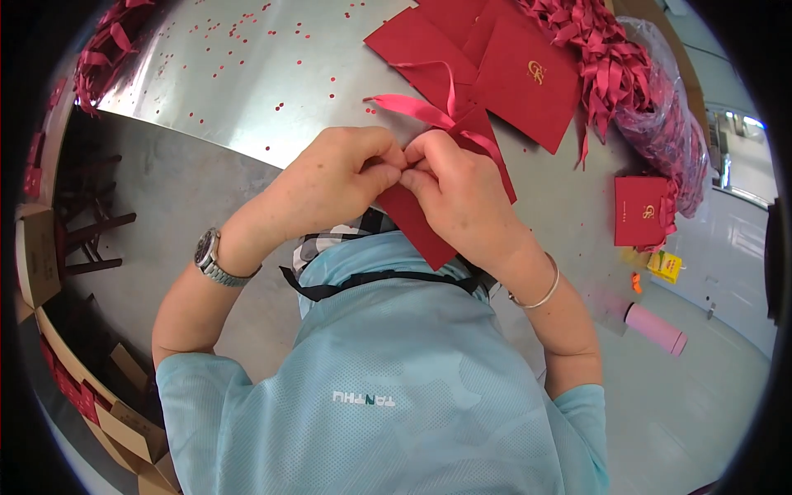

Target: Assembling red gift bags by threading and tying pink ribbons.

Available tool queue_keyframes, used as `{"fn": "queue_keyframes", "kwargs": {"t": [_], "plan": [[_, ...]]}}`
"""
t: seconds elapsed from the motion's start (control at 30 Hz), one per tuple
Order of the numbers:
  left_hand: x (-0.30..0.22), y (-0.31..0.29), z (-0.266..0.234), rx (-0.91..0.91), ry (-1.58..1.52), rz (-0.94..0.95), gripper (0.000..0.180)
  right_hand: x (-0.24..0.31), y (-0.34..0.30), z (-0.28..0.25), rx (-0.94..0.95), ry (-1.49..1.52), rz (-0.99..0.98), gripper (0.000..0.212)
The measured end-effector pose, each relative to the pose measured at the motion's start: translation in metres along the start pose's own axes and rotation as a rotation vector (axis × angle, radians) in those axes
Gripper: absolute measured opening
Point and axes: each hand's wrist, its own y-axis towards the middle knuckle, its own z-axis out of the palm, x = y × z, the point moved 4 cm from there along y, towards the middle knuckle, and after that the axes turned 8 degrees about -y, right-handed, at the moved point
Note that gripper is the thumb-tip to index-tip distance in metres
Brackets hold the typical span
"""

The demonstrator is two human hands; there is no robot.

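Note:
A flat red paper gift bag (pixel 421 229) is slanted across the table's near edge, in front of my body. A shiny pink-red ribbon (pixel 417 109) trails from it, its loose ends lying beyond my fingers. My left hand (pixel 326 181) is closed in a pinch at the bag's left edge. Right against it, my right hand (pixel 462 194) pinches the same spot and covers part of the bag. The fingertips meet, so whatever small part lies between them is hidden. Further red gift bags (pixel 528 82) overlap just beyond my hands.
Heaped ribbons (pixel 615 70) and clear plastic wrapping (pixel 660 132) lie at the far right. Another red bag (pixel 637 212), a yellow box (pixel 665 266) and a pink bottle (pixel 656 328) are to the right. Red paper dots speckle the metal table (pixel 190 91). Cardboard boxes (pixel 37 256) stand left.

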Motion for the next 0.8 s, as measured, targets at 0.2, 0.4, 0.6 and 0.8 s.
{"fn": "queue_keyframes", "kwargs": {"t": [0.2, 0.4, 0.6, 0.8], "plan": [[-0.008, 0.0, 0.005, 0.055, -0.196, -0.081, 0.009, 0.002, -0.015, -0.008, -0.094, 0.077, 0.009, 0.022], [-0.007, 0.011, 0.007, 0.201, 0.223, 0.216, 0.008, 0.002, -0.028, 0.005, -0.194, 0.042, -0.07, 0.026], [-0.013, 0.003, 0.014, -0.023, 0.451, 0.356, 0.007, 0.008, -0.036, -0.002, -0.079, -0.183, -0.107, 0.035], [-0.006, 0.006, -0.011, -0.208, 0.531, 0.271, 0.007, 0.008, -0.035, -0.019, 0.094, -0.291, 0.019, 0.032]]}}
